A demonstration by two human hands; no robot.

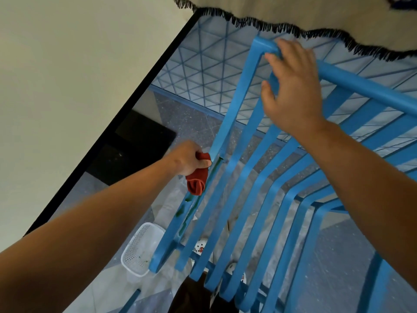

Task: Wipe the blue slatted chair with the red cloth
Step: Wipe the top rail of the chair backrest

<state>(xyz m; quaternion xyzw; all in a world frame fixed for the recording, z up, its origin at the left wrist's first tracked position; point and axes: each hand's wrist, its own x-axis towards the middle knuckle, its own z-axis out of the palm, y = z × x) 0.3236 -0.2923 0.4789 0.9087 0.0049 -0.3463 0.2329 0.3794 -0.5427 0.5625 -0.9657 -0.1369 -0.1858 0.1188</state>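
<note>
From the head camera I look steeply down onto the blue slatted chair [255, 177], which fills the right and middle of the view, its slats running from the top rail down to the seat front. My left hand [189, 158] has its grip closed tight around the red cloth [197, 177], fingers and thumb wrapped over the upper end, while the loose end hangs below the fist. The cloth is pressed against the chair's outer left frame bar, about where back and seat meet. Green smears [188, 213] show on that same bar just below the cloth. My right hand [291, 86] sits at the chair's top left corner, fingers curled over the top rail and thumb spread apart; it has hold of the rail only. A white plastic basket [141, 249] stands on the floor just left of the chair's front leg. A fringed fabric edge [293, 28] hangs beyond the chair's top rail.
</note>
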